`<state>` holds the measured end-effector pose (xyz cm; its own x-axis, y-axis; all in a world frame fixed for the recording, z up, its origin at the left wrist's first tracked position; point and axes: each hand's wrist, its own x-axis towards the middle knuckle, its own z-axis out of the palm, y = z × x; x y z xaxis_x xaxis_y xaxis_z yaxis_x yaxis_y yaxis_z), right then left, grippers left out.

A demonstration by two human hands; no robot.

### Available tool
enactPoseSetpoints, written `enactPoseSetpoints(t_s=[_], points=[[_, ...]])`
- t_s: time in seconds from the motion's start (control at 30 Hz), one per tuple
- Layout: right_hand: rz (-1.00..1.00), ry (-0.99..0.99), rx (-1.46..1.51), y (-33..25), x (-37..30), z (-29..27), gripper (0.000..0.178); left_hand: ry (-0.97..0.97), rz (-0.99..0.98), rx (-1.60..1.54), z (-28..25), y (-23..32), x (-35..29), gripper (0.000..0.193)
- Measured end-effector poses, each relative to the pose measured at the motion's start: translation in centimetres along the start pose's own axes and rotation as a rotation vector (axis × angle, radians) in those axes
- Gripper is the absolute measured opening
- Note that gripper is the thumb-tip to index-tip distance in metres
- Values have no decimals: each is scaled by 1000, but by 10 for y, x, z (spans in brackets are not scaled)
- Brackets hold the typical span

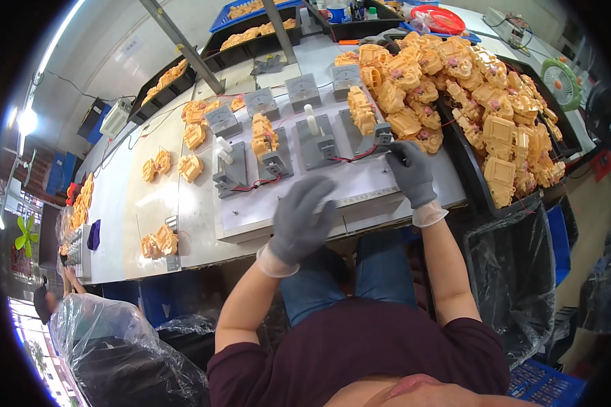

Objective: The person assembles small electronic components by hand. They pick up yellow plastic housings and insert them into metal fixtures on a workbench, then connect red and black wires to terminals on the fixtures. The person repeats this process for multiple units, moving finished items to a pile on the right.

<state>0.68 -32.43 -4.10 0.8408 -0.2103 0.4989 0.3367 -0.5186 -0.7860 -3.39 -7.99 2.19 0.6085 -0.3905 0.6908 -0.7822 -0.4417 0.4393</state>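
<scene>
My left hand (304, 220), in a grey glove, hovers over the front of a white test box (251, 227). Its fingers are stretched out, slightly blurred, with nothing in them. My right hand (413, 175), gloved too, is at the box's right end, fingers bent and thumb apart, close beside a small grey clamp block (383, 134). I see nothing held in it; whether it touches the block I cannot tell. One orange plastic housing (362, 112) stands upright in the rightmost fixture, another orange housing (264, 138) in the second from left. An empty grey fixture (314, 142) with a white peg stands between them.
Dial meters (261, 103) line the box's back. A heaped black tray (472, 178) of orange housings stands at right. Loose housings (190, 167) lie left on the table. Filled trays (251, 37), metal posts (183, 44) and a green fan (561, 83) are beyond. Another person (68, 298) sits far left.
</scene>
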Motion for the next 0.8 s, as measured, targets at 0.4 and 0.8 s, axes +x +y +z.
enactPoseSetpoints(t_s=[0.4,0.8], points=[[-333,-337,-129,-107,-38,116,17,506,-288,448,-41,-75,-86,22],[-286,-510,-85,-109,-33,132,20,636,-646,-472,-103,-111,-63,18]])
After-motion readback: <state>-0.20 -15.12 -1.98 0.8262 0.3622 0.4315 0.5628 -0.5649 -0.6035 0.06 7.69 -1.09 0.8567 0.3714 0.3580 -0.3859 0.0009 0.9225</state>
